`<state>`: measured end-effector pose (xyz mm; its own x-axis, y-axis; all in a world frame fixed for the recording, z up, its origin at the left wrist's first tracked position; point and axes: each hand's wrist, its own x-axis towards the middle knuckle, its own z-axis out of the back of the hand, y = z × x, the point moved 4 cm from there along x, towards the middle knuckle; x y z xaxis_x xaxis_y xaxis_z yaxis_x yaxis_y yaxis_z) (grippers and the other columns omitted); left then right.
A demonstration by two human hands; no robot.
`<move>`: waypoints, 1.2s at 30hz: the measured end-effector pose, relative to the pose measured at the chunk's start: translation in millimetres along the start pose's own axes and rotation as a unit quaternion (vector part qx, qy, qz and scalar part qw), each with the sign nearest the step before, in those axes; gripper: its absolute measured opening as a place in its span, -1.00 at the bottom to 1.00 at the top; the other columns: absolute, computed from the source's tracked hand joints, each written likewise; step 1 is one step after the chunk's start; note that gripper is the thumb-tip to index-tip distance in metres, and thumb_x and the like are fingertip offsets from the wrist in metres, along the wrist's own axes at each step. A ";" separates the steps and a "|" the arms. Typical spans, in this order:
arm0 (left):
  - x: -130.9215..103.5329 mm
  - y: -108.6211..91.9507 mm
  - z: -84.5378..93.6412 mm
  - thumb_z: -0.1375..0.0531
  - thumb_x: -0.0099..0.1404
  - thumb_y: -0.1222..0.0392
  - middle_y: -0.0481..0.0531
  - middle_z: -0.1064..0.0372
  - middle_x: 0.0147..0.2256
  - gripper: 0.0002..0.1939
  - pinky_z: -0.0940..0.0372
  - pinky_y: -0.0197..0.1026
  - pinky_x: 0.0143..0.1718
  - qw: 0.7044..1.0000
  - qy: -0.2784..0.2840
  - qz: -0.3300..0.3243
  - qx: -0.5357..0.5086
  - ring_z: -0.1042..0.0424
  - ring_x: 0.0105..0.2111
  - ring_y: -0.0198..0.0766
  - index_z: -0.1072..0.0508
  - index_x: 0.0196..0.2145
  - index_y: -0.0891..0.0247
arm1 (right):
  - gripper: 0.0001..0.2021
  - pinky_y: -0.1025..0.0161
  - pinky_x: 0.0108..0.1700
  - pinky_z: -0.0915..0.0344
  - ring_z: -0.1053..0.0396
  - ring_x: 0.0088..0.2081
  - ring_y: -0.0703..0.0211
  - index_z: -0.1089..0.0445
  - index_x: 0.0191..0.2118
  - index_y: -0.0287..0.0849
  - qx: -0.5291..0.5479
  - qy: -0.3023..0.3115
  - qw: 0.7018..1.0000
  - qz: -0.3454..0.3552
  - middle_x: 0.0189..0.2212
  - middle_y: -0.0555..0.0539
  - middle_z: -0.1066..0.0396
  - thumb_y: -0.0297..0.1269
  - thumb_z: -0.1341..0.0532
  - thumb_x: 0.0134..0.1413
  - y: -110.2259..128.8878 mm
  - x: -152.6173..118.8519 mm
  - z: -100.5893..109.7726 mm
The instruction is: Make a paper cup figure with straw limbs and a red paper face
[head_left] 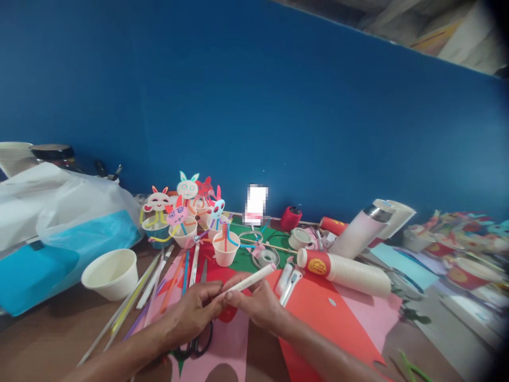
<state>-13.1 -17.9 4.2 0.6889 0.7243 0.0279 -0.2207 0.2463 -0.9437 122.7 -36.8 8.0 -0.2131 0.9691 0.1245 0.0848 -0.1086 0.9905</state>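
Observation:
A slim white marker (254,277) with a pinkish tip end slants up to the right between my hands. My right hand (264,305) is closed, its thumb and fingers gripping the marker's barrel. The closed fingers of my left hand (199,306) pinch around the marker's lower left end, which they hide. Just beneath the hands a red paper piece (227,314) shows; I cannot tell whether a finger touches it. Black-handled scissors (203,339) lie under my left wrist, partly covered. Behind the hands stands a paper cup (226,249) with colored pipe cleaners in it.
Paper-faced animal figures (187,188) stand in cups at the back. An empty white bowl (111,273) is at left, near a plastic bag (71,212). A cup stack (350,270), a utility knife (291,287), tape (265,259) and red paper (326,323) lie at right.

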 end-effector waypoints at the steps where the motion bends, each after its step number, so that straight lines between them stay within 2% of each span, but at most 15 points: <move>1: -0.4 -2.1 0.3 0.02 0.31 -0.07 -0.10 -0.11 -0.55 -0.58 0.00 -0.34 -0.51 1.000 0.004 -0.004 0.007 -0.11 -0.53 -0.37 -0.27 -0.54 0.30 | -0.83 0.33 -0.40 -0.27 -0.33 -0.47 0.27 -0.47 -0.38 -0.24 0.005 -0.006 1.000 0.008 -0.53 -0.01 -0.40 -0.24 -0.33 -0.08 1.7 -0.3 1.1; 6: 0.3 -15.1 2.5 0.02 0.31 -0.07 -0.12 -0.01 -0.56 -0.58 0.05 -0.32 -0.54 1.000 0.011 -0.021 -0.002 -0.03 -0.54 -0.38 -0.16 -0.58 0.26 | -0.83 0.36 -0.43 -0.24 -0.29 -0.51 0.32 -0.51 -0.39 -0.21 0.049 -0.004 0.998 0.031 -0.56 0.01 -0.41 -0.20 -0.31 -0.04 10.9 0.1 5.0; 11: 0.7 -20.6 1.0 -0.01 0.27 -0.08 -0.13 0.00 -0.57 -0.61 0.08 -0.32 -0.54 0.999 0.014 -0.013 -0.049 -0.01 -0.56 -0.37 -0.19 -0.56 0.26 | -0.83 0.34 -0.48 -0.22 -0.24 -0.55 0.31 -0.51 -0.43 -0.19 0.053 -0.031 0.997 0.044 -0.61 0.02 -0.38 -0.18 -0.30 -0.06 16.0 1.4 0.8; 14: -1.2 -19.3 0.6 -0.01 0.26 -0.10 -0.12 -0.06 -0.58 -0.62 0.03 -0.32 -0.53 0.996 0.022 0.002 -0.084 -0.05 -0.56 -0.36 -0.25 -0.52 0.25 | -0.83 0.34 -0.52 -0.17 -0.22 -0.57 0.30 -0.51 -0.46 -0.18 0.041 -0.039 0.998 0.040 -0.63 0.02 -0.35 -0.18 -0.30 -0.09 17.2 3.5 0.8; 17: -4.7 -18.2 4.8 -0.02 0.24 -0.12 -0.12 -0.08 -0.59 -0.59 0.01 -0.32 -0.53 0.996 0.002 0.023 -0.090 -0.07 -0.57 -0.36 -0.24 -0.56 0.25 | -0.84 0.35 -0.59 -0.11 -0.16 -0.62 0.32 -0.46 -0.55 -0.18 0.031 -0.096 0.994 0.048 -0.69 0.04 -0.28 -0.19 -0.32 -0.15 27.1 8.6 21.8; 18: -5.6 -19.0 6.6 -0.02 0.23 -0.13 -0.13 -0.07 -0.60 -0.58 0.00 -0.32 -0.53 0.996 -0.010 0.031 -0.088 -0.07 -0.57 -0.37 -0.23 -0.58 0.25 | -0.80 0.35 -0.63 -0.06 -0.10 -0.66 0.34 -0.40 -0.63 -0.17 0.041 -0.158 0.984 0.071 -0.74 0.06 -0.21 -0.20 -0.33 -0.17 33.5 10.1 35.9; 20: -5.8 -22.9 8.5 -0.01 0.24 -0.13 -0.12 -0.10 -0.60 -0.57 -0.02 -0.32 -0.51 0.995 -0.027 0.043 -0.087 -0.09 -0.57 -0.37 -0.22 -0.60 0.26 | -0.73 0.34 -0.65 -0.05 -0.07 -0.69 0.33 -0.33 -0.66 -0.14 0.054 -0.172 0.981 0.074 -0.78 0.08 -0.12 -0.17 -0.28 -0.08 43.0 16.2 56.0; 23: -1.5 -31.0 2.2 0.00 0.23 -0.15 -0.10 -0.14 -0.56 -0.58 -0.07 -0.32 -0.49 0.997 0.003 0.025 -0.068 -0.14 -0.53 -0.35 -0.26 -0.56 0.26 | -0.71 0.36 -0.65 0.00 0.00 -0.69 0.38 -0.28 -0.65 -0.15 0.082 -0.193 0.973 0.096 -0.76 0.11 -0.06 -0.14 -0.26 -0.07 48.5 23.4 74.6; 26: 3.9 -25.6 -0.5 0.04 0.27 -0.12 -0.12 -0.07 -0.55 -0.60 -0.07 -0.33 -0.51 0.999 -0.033 0.034 -0.027 -0.11 -0.54 -0.35 -0.25 -0.50 0.25 | -0.77 0.37 -0.59 -0.05 -0.05 -0.65 0.39 -0.36 -0.55 -0.20 0.159 -0.167 0.969 0.089 -0.70 0.11 -0.13 -0.16 -0.30 -0.10 37.9 30.2 73.0; 29: 6.6 -15.7 -1.7 0.03 0.30 -0.07 -0.13 0.01 -0.53 -0.60 -0.04 -0.33 -0.49 0.999 -0.036 0.003 0.007 -0.07 -0.52 -0.36 -0.15 -0.56 0.24 | -0.78 0.37 -0.56 -0.06 -0.10 -0.62 0.37 -0.41 -0.37 -0.21 0.159 -0.142 0.974 0.077 -0.66 0.10 -0.17 -0.14 -0.29 -0.04 23.7 34.5 67.0; 33: 5.6 -6.4 1.1 0.03 0.33 -0.06 -0.13 -0.01 -0.51 -0.59 -0.06 -0.32 -0.46 1.000 -0.023 0.010 -0.010 -0.08 -0.51 -0.37 -0.11 -0.57 0.25 | -0.78 0.38 -0.57 -0.07 -0.14 -0.62 0.36 -0.39 -0.26 -0.18 0.093 -0.122 0.986 0.070 -0.64 0.11 -0.19 -0.14 -0.23 0.06 12.9 33.5 65.4; 36: 4.4 -7.5 4.1 0.04 0.34 -0.04 -0.11 -0.05 -0.49 -0.61 -0.07 -0.32 -0.46 1.000 -0.015 0.008 -0.012 -0.11 -0.50 -0.36 -0.17 -0.54 0.26 | -0.82 0.33 -0.49 -0.22 -0.27 -0.56 0.30 -0.40 -0.27 -0.18 -0.020 -0.113 0.990 0.078 -0.57 0.04 -0.34 -0.17 -0.20 0.08 11.1 29.9 64.6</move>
<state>-11.3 -13.9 12.7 0.6636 0.7478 0.0218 -0.2145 0.2180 -0.9521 180.1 5.3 18.9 0.0230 0.9642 0.2640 0.0591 -0.2649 0.9625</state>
